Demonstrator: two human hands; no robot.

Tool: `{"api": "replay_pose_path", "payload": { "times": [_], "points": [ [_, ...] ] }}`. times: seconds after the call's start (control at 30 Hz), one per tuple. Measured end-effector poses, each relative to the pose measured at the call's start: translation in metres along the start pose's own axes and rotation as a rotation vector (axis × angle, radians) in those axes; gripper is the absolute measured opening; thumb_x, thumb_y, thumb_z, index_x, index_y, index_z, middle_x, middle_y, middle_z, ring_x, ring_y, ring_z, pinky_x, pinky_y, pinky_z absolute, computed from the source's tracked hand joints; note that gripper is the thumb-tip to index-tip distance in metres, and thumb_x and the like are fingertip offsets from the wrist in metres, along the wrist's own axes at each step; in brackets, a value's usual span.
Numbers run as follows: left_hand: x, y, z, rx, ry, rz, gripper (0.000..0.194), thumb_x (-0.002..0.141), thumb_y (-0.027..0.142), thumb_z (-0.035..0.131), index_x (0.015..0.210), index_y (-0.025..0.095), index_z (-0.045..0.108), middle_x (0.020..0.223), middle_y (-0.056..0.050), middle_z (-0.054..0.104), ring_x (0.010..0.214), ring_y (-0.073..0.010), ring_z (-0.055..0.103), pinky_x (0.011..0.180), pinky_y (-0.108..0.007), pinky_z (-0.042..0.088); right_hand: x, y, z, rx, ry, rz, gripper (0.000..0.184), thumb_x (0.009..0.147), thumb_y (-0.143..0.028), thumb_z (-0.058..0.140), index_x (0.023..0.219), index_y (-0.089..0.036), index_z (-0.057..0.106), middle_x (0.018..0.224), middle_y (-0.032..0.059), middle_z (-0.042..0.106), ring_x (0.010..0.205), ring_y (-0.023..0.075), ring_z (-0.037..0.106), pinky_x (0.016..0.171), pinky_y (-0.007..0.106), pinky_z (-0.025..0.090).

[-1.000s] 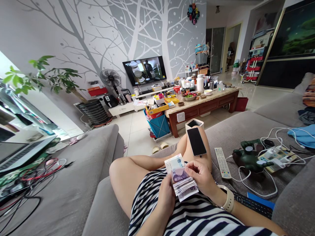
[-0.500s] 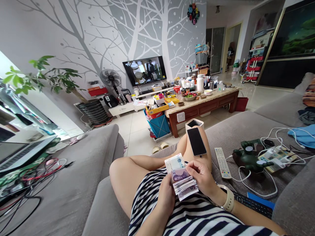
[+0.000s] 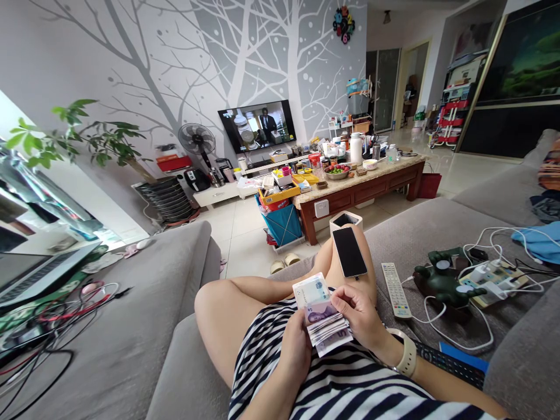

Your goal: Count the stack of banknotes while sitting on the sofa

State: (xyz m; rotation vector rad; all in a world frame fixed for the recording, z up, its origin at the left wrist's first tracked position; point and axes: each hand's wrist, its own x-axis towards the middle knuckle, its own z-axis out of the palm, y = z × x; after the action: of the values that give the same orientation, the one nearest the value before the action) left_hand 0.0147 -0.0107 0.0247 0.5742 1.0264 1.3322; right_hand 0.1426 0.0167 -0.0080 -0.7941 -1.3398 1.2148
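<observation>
**Lot: banknotes (image 3: 322,324) held in two hands over a striped shirt (image 3: 280,379), seated person on a gray sofa (image 3: 131,350)**

Banknotes: a loose, fanned stack, held just above the shirt; a purple note marked 5 lies near the top, a pale note stands up behind it; left hand (image 3: 297,353): curled closed around the left edge of the stack, gripping it; right hand (image 3: 359,315): partly closed, fingers (image 3: 345,297) pinching the upper right of the stack; watch (image 3: 408,357): pale strap, on the right wrist, near the banknotes.

Phone (image 3: 349,252): black, face up on a bare thigh, just beyond the banknotes; box (image 3: 345,219): white, on the floor past the phone; remote (image 3: 395,290): white, on the sofa, right of the banknotes; black remote (image 3: 450,364): beside the right forearm, right of the banknotes; green figure (image 3: 444,280): on the sofa, farther right, among white cables (image 3: 455,332); laptop (image 3: 26,280): open, on the sofa, well left of the banknotes, with tangled dark cables (image 3: 48,344) below it; coffee table (image 3: 359,201): wooden, stone top, well beyond the banknotes, crowded with bottles and a fruit bowl (image 3: 336,171); TV (image 3: 256,126): lit, on the far wall, beyond the table; fan (image 3: 196,139): left of the TV.
</observation>
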Motion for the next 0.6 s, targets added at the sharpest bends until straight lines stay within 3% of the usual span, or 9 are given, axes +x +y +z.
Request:
{"api": "replay_pose_path", "payload": {
  "times": [0.27, 0.37, 0.6],
  "points": [
    [0.016, -0.012, -0.016, -0.127, 0.015, -0.103, 0.019, 0.07, 0.022, 0.062, 0.082, 0.01, 0.071, 0.087, -0.012, 0.074, 0.087, -0.0294, 0.068, 0.078, -0.036, 0.052, -0.001, -0.003, -0.001, 0.025, -0.058, 0.02, 0.038, 0.09, -0.046, 0.048, 0.065, -0.017, 0.056, 0.057, 0.0005, 0.056, 0.053, 0.0123, 0.047, 0.055, 0.025, 0.037],
    [0.018, -0.014, -0.018, -0.142, 0.023, -0.105, 0.019, 0.068, 0.021, 0.064, 0.082, 0.009, 0.071, 0.088, -0.012, 0.074, 0.088, -0.0293, 0.068, 0.079, -0.037, 0.051, -0.001, -0.001, -0.001, 0.034, -0.065, 0.044, 0.036, 0.087, -0.045, 0.053, 0.063, -0.017, 0.054, 0.054, 0.0003, 0.057, 0.052, 0.0128, 0.05, 0.056, 0.026, 0.038],
    [0.006, -0.009, -0.014, -0.052, -0.015, -0.008, 0.016, 0.066, 0.024, 0.068, 0.075, 0.011, 0.07, 0.073, -0.006, 0.072, 0.071, -0.0224, 0.066, 0.071, -0.031, 0.049, 0.005, 0.015, -0.001, 0.018, 0.09, 0.107, 0.032, 0.073, -0.042, 0.07, 0.064, -0.018, 0.05, 0.055, -0.0052, 0.046, 0.05, 0.0096, 0.039, 0.048, 0.022, 0.03]
  ]
}}
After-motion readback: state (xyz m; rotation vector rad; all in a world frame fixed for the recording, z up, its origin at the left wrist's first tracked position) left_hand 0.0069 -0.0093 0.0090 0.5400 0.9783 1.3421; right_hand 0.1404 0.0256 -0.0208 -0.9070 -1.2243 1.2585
